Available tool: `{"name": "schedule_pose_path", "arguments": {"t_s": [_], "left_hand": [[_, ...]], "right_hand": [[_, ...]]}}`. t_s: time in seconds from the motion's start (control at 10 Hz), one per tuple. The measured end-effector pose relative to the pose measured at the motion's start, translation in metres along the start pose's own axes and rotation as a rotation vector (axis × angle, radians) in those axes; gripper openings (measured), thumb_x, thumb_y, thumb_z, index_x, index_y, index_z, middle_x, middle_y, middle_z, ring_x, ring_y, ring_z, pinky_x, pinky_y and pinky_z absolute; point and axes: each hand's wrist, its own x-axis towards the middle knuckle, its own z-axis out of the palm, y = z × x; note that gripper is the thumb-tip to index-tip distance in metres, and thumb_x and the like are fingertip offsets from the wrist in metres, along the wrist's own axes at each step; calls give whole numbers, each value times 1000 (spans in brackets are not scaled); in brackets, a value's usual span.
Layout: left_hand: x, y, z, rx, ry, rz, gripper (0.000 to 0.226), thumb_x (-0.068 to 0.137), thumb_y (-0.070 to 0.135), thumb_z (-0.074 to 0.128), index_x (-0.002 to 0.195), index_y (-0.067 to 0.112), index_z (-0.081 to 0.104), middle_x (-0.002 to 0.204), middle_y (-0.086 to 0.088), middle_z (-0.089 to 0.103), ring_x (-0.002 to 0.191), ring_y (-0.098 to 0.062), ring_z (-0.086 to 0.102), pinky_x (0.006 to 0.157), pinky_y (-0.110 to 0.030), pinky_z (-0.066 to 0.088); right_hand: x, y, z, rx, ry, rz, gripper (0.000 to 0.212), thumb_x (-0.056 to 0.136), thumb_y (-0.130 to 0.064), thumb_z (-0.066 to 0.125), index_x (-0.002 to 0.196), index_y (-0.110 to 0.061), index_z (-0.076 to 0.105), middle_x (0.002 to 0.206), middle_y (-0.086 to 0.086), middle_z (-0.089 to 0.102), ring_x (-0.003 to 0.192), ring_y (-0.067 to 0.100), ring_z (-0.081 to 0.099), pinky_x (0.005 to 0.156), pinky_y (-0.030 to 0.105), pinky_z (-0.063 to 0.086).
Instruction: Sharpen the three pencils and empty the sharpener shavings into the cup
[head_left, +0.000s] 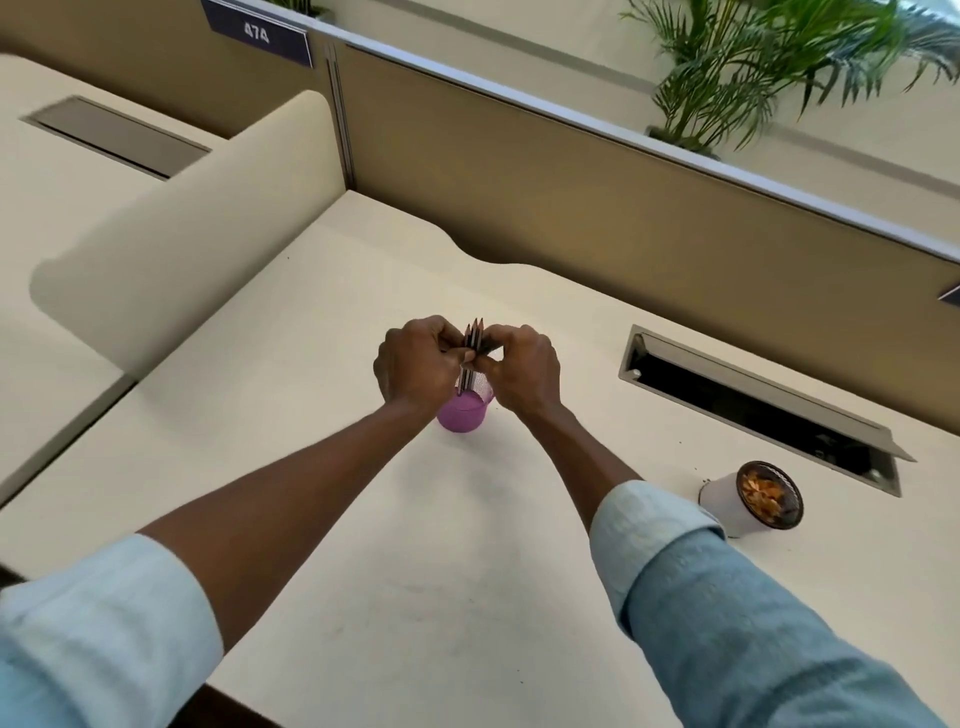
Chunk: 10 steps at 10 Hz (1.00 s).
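Pencils stand points-up in the purple holder — left hand and right hand pinch them from either side.

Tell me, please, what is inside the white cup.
Orange-brown shavings lie inside the cup, against its dark inner wall. They cover the bottom, so how deep the pile goes cannot be seen.

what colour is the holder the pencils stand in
The holder is purple, clearest in the head view.
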Motion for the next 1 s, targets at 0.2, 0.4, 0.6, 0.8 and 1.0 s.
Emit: {"name": "schedule_pose_path", "arguments": {"t_s": [0.2,0.4,0.6,0.8,1.0], "left_hand": [[3,-22,26,31,-87,-90,13,78,23,90,88,22,82,89,-2,82,87,-28,75,74,-34,53],[4,-32,37,85,-97,-105,18,79,26,90,95,27,82,111,-10,64,107,-35,66,84,-39,57],[8,-31,35,162,-112,-119,17,81,26,86,98,27,82,114,-12,63,109,-36,64,88,-40,57],[10,-30,33,181,-81,-108,12,82,28,86,92,24,81,106,-11,68,107,-35,64,87,-41,56],[1,-26,34,193,6,-29,3,86,18,78,87,19,81,95,-14,74,100,-37,66,81,-43,55]], "right_hand": [[-9,5,17,-122,-124,98,16,93,-28,72,107,-24,77,103,8,70,100,28,63,71,33,39],[-15,6,21,-220,-156,78,20,96,-21,65,111,-17,77,103,10,72,107,32,60,79,40,51],[-16,6,25,-206,-151,80,22,94,-22,68,114,-22,78,108,7,74,110,31,60,77,37,47],[-17,10,28,-134,-93,108,27,92,-23,72,118,-23,78,112,1,74,113,28,60,80,38,50],[-20,19,21,17,54,112,28,89,-12,73,113,-23,78,109,-7,76,105,22,64,80,33,48]]}}
